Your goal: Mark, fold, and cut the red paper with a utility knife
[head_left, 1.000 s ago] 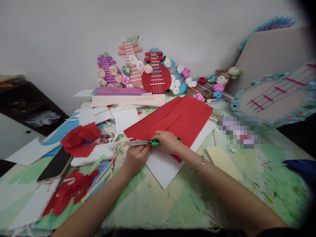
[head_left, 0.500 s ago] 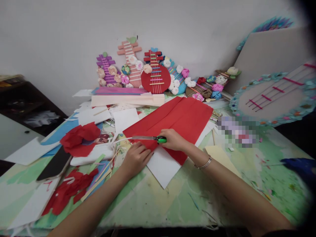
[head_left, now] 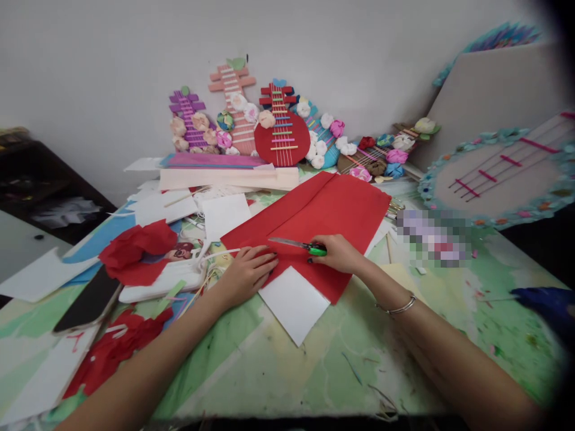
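Observation:
A large red sheet of crepe paper lies on the table in front of me, with a fold line across it. A corner of a white paper sheet shows under its near edge. My right hand is closed round the green and black handles of a pair of scissors. The blades look closed and point left over the red paper. My left hand lies flat, fingers stretched out, on the red paper's near left edge, just below the scissors' tip.
Crumpled red paper, a dark phone, a white device with a cord and paper strips crowd the left. Several flower-trimmed lute-shaped crafts lean on the wall. A larger one stands at right, behind a blurred patch.
My right hand has drawn the scissors to the right, away from the left edge of the red paper. My left hand stays on the edge. The view has shifted slightly.

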The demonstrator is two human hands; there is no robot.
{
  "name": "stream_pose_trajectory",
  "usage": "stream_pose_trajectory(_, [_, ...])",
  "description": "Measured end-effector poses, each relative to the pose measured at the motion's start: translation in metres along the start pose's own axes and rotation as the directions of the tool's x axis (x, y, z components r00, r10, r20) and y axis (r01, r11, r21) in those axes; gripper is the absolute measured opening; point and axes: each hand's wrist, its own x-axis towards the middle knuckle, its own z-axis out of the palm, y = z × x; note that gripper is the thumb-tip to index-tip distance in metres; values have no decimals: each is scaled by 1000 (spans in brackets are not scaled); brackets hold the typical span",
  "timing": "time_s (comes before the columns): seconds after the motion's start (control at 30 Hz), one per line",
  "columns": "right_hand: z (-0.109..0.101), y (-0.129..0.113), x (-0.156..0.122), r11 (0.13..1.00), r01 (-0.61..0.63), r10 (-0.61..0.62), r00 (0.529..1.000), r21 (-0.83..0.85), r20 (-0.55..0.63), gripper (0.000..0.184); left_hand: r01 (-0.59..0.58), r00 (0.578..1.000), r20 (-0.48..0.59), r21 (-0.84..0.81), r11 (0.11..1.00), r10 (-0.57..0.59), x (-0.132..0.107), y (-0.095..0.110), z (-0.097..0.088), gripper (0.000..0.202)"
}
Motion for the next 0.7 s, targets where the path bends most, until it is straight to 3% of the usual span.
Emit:
stream_pose_trajectory(0.2, [5,-2,1,997,-68,68,998,-37,11,31,4,999,-46,78,997,0,-2,10,-4,26])
stream_pose_trajectory(0.33, [-3,-4,2,998,-53,52,998,32,39,36,0,998,-64,124,992,8,1,14,-5,26])
stream_pose_trajectory(0.43, [-17,-3,0,998,-40,40,999,57,8,31,-30,999,15,102,994,28,3,14,-6,35])
stream_pose_trajectory(0.53, [-32,5,-4,997,-71,71,997,-30,3,28,-73,989,136,119,990,56,3,12,-6,45])
stream_pose_trajectory(0.7, [-36,25,-13,998,-43,51,988,-53,144,16,-43,970,241,93,995,19,4,11,-6,47])
